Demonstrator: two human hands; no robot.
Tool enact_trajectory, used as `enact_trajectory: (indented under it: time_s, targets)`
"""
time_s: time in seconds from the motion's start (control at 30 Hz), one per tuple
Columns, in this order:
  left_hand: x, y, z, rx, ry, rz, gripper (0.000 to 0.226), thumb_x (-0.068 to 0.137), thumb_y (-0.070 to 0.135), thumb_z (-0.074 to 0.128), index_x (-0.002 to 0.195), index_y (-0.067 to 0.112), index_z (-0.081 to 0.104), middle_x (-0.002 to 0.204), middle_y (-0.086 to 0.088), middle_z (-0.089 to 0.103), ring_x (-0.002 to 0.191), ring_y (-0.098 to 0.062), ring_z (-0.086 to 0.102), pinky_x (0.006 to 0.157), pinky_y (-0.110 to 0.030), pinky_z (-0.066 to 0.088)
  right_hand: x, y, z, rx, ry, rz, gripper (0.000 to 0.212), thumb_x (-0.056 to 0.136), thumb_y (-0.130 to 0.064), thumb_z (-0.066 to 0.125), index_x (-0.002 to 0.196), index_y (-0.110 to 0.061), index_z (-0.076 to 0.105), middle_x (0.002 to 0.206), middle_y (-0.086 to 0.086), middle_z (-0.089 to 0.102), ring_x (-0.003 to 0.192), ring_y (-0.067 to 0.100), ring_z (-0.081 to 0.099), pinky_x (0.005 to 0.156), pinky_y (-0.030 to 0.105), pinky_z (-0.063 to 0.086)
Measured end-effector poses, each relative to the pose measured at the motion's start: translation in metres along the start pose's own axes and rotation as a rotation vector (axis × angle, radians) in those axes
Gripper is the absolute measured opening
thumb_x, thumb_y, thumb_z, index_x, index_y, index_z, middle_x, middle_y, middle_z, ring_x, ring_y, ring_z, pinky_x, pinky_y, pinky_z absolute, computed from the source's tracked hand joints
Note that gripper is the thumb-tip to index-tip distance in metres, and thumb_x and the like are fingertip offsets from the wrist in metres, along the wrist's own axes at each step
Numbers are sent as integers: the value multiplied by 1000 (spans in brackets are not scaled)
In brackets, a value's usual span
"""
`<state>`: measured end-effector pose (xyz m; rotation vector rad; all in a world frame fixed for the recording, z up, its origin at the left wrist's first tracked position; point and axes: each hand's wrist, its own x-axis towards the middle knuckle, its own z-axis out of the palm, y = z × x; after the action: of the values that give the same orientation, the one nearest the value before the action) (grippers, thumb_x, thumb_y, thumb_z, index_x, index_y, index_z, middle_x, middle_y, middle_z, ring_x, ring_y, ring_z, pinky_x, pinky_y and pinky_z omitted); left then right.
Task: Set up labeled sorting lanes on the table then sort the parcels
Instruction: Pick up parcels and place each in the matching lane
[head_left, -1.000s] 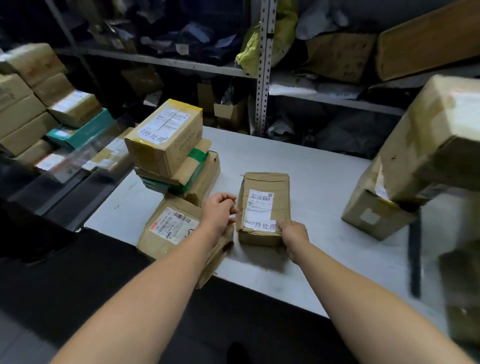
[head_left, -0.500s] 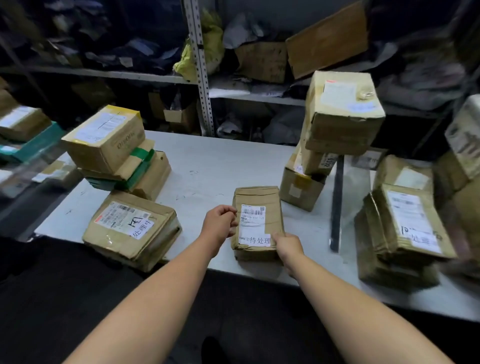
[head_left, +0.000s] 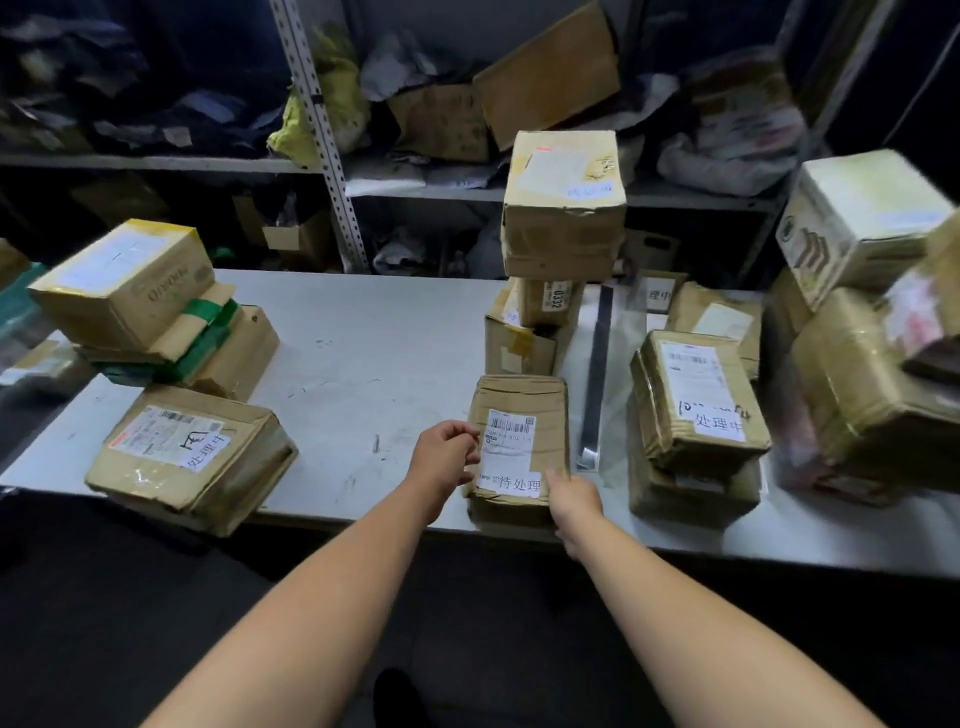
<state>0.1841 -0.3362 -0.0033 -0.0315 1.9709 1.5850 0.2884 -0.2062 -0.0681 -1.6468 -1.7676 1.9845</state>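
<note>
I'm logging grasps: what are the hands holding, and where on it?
The flat brown parcel: the left hand grips its left edge, the right hand its near right corner.

Parcel sorting room: labelled cardboard parcels stacked on a grey table, cluttered metal shelving behind.

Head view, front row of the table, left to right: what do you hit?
flat labelled parcel → parcel marked 待处理 → black strip → two-parcel stack marked 处理中 → large taped parcel. Both hands overlap the 待处理 parcel, so they are left out.
</note>
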Motion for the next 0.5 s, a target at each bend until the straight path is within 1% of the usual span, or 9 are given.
enact_trajectory:
  time_s: [0.1, 0.17, 0.23, 0.27, 0.3, 0.37, 0.4, 0.47, 0.5]
  targets:
    - [0, -1, 17, 7, -3, -13, 26, 91, -1, 44, 92, 12, 67, 90, -9, 65, 75, -18, 59, 57, -28, 47, 2, -2, -7, -54, -49, 29, 43, 101, -54, 49, 122, -18, 62, 114, 5, 67, 100, 26, 61, 83, 37, 50]
    - [1, 1, 27, 16, -15, 2, 24, 92, 1, 46, 96, 13, 67, 94, -7, 65, 78, -17, 61, 59, -27, 49, 8, -3, -16, -15, -30, 73, 53, 93, -64, 52, 116, -18, 64, 110, 4, 71, 101, 27, 65, 89, 40, 56]
    - [3, 2, 35, 25, -29, 24, 23, 93, 2, 47, 94, 14, 67, 95, -7, 65, 80, -18, 61, 62, -29, 50, 12, -4, -27, 50, 40, 117, 49, 93, -59, 57, 113, -14, 59, 106, 5, 65, 96, 26, 63, 95, 45, 57]
    - [4, 2, 39, 28, -34, 32, 23, 94, 3, 48, 93, 15, 67, 95, -7, 65, 81, -18, 61, 63, -30, 50, 12, -5, -33, 74, 83, 135, 46, 95, -53, 59, 115, -12, 55, 106, 7, 61, 93, 26, 60, 96, 46, 56]
    - [6, 3, 43, 32, -41, 35, 23, 94, 3, 48, 93, 16, 66, 95, -7, 65, 81, -18, 62, 65, -30, 51, 14, -6, -37, 95, 128, 152, 46, 96, -47, 61, 122, -9, 56, 108, 9, 58, 94, 27, 59, 97, 46, 56]
    - [9, 3, 50, 43, -59, 40, 22, 94, 3, 48, 92, 15, 66, 94, -6, 64, 81, -17, 61, 66, -30, 51, 19, -8, -43, 162, 192, 157, 47, 99, -37, 63, 133, -6, 54, 116, 14, 57, 105, 33, 58, 101, 48, 54]
    - [12, 3, 54, 49, -71, 42, 22, 94, 3, 47, 92, 15, 65, 94, -6, 64, 80, -17, 61, 65, -30, 50, 22, -9, -42, 204, 208, 149, 46, 99, -34, 64, 134, -5, 54, 117, 15, 56, 112, 36, 58, 103, 50, 52]
    - [17, 3, 62, 50, -89, 46, 21, 94, 2, 47, 91, 15, 64, 92, -6, 62, 78, -16, 60, 64, -29, 50, 27, -13, -38, 272, 247, 129, 48, 98, -31, 66, 136, -5, 52, 118, 14, 57, 120, 39, 57, 105, 53, 51]
    - [20, 2, 66, 51, -97, 50, 21, 94, 1, 48, 91, 15, 63, 91, -6, 62, 77, -16, 59, 62, -28, 50, 31, -14, -33, 284, 267, 112, 52, 97, -31, 68, 140, -7, 50, 127, 15, 58, 124, 39, 56, 106, 53, 50]
